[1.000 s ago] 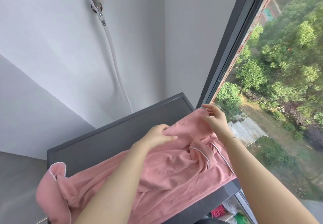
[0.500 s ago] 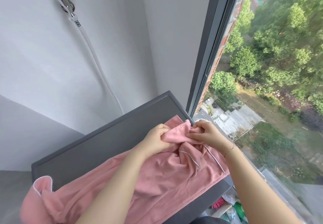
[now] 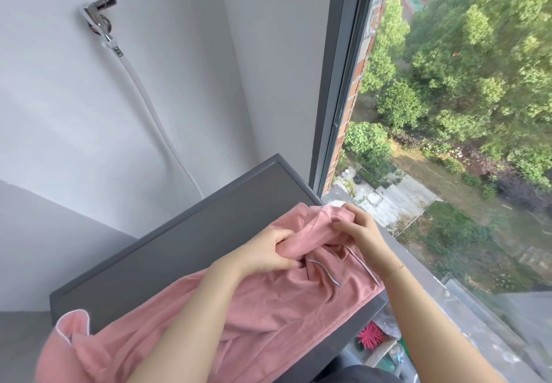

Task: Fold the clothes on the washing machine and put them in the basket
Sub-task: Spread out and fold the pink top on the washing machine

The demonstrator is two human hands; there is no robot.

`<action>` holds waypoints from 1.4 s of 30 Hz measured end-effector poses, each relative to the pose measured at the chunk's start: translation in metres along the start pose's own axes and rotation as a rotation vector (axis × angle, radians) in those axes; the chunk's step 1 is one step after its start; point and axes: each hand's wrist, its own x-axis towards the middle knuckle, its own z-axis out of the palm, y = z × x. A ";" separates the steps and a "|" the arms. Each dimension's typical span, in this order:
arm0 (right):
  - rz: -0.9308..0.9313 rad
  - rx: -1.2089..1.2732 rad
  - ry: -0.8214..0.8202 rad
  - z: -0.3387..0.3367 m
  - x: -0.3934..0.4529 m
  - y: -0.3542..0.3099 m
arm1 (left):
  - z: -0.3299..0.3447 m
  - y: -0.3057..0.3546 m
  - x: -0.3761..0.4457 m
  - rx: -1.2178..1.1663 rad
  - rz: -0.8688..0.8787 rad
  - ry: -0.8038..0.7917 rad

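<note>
A pink garment (image 3: 263, 308) with thin white piping lies spread across the dark grey top of the washing machine (image 3: 185, 248); one end hangs off the left front corner. My left hand (image 3: 268, 252) pinches a bunched fold of the pink cloth near its far right end. My right hand (image 3: 358, 230) grips the same raised edge just beside it, close to the window. A thin bracelet shows on my right wrist. No basket is in view.
A chrome tap (image 3: 100, 15) with a white hose (image 3: 149, 108) is fixed to the white wall behind the machine. A floor-to-ceiling window (image 3: 448, 114) runs along the right side. Small coloured items (image 3: 370, 338) lie in the gap below the machine's right front corner.
My right hand came in from the garment's far right corner toward my left hand, and both now hold the bunched edge together. The camera view has swung a little.
</note>
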 end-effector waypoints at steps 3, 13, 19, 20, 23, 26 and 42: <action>0.051 0.060 -0.056 -0.004 -0.005 -0.004 | 0.000 -0.003 -0.008 -0.063 -0.098 -0.083; 0.128 -0.274 -0.051 0.002 0.005 -0.013 | 0.002 -0.027 -0.010 0.029 -0.157 0.161; 0.112 -0.601 -0.131 0.012 0.023 -0.036 | -0.011 -0.024 -0.021 -0.080 -0.045 0.283; 0.079 -0.511 -0.134 0.013 0.022 -0.041 | -0.019 -0.024 -0.024 -0.141 -0.050 0.290; -0.028 -0.341 -0.083 0.017 0.024 -0.055 | -0.048 -0.034 -0.026 -0.194 -0.076 0.388; -0.077 -0.473 0.003 0.028 0.045 -0.051 | -0.066 -0.043 -0.008 -0.112 -0.143 0.520; 0.184 -0.904 -0.005 0.016 0.054 -0.010 | -0.053 -0.028 0.041 -0.377 -0.340 0.097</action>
